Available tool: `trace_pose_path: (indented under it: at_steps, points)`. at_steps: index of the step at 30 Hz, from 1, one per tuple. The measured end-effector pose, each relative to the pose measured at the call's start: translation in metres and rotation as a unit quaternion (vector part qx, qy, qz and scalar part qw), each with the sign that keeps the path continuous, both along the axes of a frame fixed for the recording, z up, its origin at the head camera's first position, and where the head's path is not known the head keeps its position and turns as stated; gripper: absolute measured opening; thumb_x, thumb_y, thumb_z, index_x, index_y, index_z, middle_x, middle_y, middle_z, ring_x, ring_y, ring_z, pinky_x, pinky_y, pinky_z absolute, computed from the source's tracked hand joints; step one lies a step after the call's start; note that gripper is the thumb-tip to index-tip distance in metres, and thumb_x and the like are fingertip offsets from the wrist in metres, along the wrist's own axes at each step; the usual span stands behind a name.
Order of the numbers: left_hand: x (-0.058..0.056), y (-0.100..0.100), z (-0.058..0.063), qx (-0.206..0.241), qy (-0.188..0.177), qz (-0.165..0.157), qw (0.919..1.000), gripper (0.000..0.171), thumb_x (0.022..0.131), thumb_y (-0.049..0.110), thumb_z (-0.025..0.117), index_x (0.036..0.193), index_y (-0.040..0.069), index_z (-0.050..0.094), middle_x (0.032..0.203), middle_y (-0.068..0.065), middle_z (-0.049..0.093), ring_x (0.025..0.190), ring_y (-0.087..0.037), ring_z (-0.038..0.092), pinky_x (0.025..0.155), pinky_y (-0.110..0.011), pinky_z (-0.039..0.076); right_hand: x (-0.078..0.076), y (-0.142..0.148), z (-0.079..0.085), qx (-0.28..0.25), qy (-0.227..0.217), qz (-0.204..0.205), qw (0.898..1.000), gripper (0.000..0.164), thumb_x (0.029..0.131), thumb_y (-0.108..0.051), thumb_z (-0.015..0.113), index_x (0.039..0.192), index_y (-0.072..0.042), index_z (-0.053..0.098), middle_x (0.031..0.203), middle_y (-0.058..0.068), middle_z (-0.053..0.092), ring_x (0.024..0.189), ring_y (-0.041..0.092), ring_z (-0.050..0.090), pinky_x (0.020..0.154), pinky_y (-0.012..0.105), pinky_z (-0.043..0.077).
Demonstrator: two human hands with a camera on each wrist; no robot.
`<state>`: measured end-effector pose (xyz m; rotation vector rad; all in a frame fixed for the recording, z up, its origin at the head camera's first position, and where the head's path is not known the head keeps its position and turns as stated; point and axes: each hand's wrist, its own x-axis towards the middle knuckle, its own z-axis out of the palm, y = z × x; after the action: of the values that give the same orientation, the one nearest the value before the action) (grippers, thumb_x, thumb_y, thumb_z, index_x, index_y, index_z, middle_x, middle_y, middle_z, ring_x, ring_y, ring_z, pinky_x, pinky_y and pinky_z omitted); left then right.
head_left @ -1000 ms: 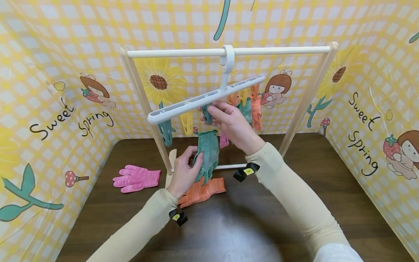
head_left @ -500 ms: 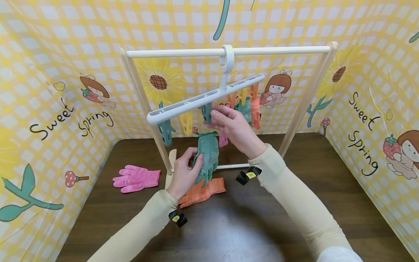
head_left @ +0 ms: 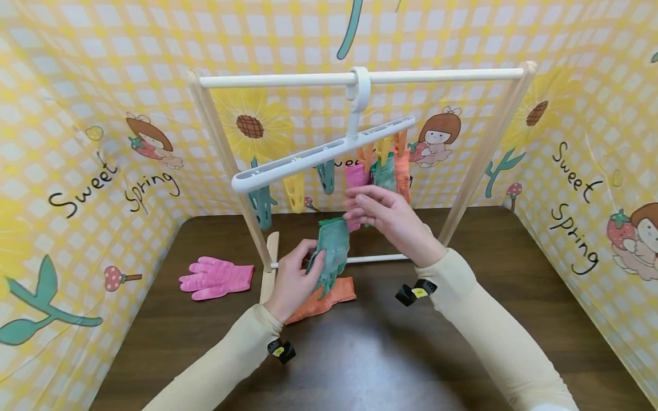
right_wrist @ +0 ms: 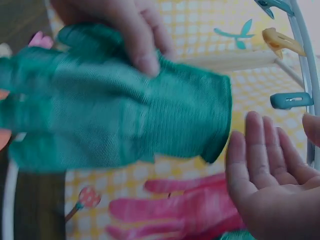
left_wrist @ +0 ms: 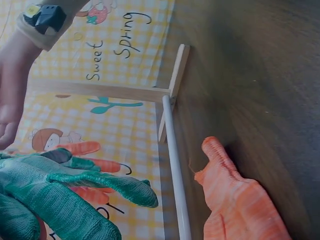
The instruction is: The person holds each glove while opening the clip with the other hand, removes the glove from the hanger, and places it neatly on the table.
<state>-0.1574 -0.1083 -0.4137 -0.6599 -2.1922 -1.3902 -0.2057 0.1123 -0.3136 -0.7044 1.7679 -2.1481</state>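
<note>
My left hand pinches a green knitted glove, its cuff up and its fingers hanging down. In the right wrist view the glove spreads broadside, with the left thumb lying over it. My right hand is beside the cuff with its fingers extended and holds nothing. The palm faces the camera in the right wrist view. Above both hands, a teal clothespin hangs from a white clip hanger, with nothing in it.
The hanger hooks over a wooden rack's white top bar. Pink, green and orange gloves hang at its right end. A yellow clothespin hangs further left. Pink and orange gloves lie on the table.
My right hand has left the teal clothespin and come down and right, its fingers now straighter. The green glove in my left hand has shifted slightly right and down.
</note>
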Motion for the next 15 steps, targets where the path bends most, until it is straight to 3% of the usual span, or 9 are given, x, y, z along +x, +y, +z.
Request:
trace_pose_path:
  at_steps: [5,15]
  points:
    - [0.005,0.005,-0.002,-0.034,0.021,-0.018,0.9991,0.01,0.093,0.015,0.057,0.103,0.013,0.061,0.081,0.003,0.058,0.069,-0.01,0.053,0.061,-0.025,0.046,0.011,0.025,-0.019,0.002,0.018,-0.036,0.999,0.041,0.096,-0.025,0.053,0.124,0.005,0.051,0.119,0.029,0.052,0.101,0.034,0.058,0.093,0.041,0.045]
    - [0.004,0.013,-0.004,-0.081,0.025,-0.005,0.9964,0.015,0.095,0.025,0.053,0.104,0.017,0.061,0.08,0.007,0.054,0.066,-0.006,0.047,0.058,-0.022,0.042,0.023,0.069,-0.055,0.04,-0.004,-0.087,0.995,0.035,0.098,-0.025,0.05,0.122,0.001,0.053,0.111,0.015,0.06,0.101,0.036,0.058,0.091,0.041,0.047]
